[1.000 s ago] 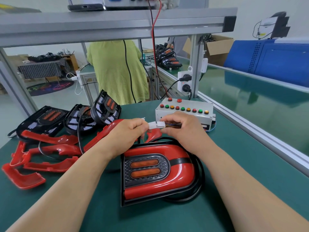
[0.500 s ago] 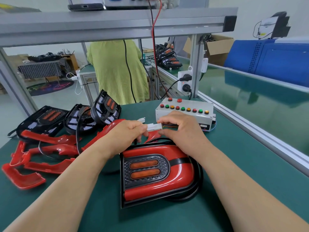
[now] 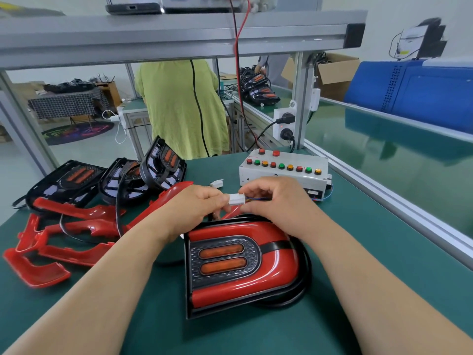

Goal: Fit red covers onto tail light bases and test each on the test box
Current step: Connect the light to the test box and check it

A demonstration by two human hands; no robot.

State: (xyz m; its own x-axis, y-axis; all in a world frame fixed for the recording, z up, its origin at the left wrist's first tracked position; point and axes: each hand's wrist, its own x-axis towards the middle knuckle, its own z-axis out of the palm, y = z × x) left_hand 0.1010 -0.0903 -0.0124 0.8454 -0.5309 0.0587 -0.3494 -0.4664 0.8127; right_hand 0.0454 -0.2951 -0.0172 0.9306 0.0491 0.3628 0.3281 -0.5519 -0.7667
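Left hand (image 3: 197, 203) pinching one end of the white connector (image 3: 235, 199), right hand (image 3: 276, 198) pinching the wired end. Just below them on the green bench (image 3: 358, 252), finished tail light (image 3: 243, 262) with its red cover on. Right behind the hands, test box (image 3: 284, 172) with coloured buttons on top, front sticker too blurry to read. Loose red covers (image 3: 76, 226) and black bases (image 3: 76, 178) piled at left.

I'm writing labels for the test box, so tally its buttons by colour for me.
red buttons: 5
green buttons: 3
amber buttons: 3
Total: 11 buttons on the test box
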